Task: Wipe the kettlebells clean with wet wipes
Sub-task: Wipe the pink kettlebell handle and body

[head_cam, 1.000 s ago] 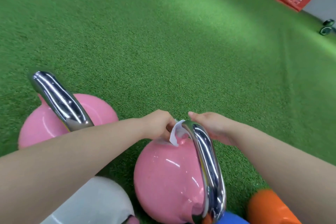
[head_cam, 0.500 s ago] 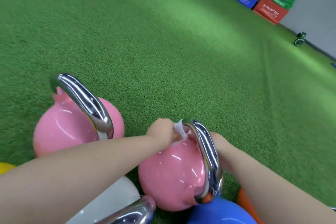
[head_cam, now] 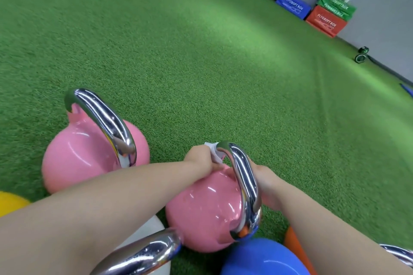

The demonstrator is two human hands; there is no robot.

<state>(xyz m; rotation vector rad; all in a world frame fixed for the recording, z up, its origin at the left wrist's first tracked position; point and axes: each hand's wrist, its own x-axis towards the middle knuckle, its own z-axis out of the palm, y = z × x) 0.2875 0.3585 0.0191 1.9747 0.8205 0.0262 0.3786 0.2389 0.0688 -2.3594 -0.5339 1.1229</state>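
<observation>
Head view: our left hand (head_cam: 200, 158) pinches the wet wipe (head_cam: 214, 152) against the near pink kettlebell (head_cam: 207, 210), under its chrome handle (head_cam: 242, 183). Right hand (head_cam: 266, 183), mostly hidden, seems to brace it; grip unclear. We should work the wipe around the handle base with firm pressure.

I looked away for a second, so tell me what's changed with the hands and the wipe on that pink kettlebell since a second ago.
The right hand dropped from beside the top of the chrome handle to lower behind it. The left hand still pinches the wet wipe against the handle's far end, tucked a little closer in. The pink kettlebell stayed put; the camera tilted, showing more neighbouring kettlebells.
</observation>
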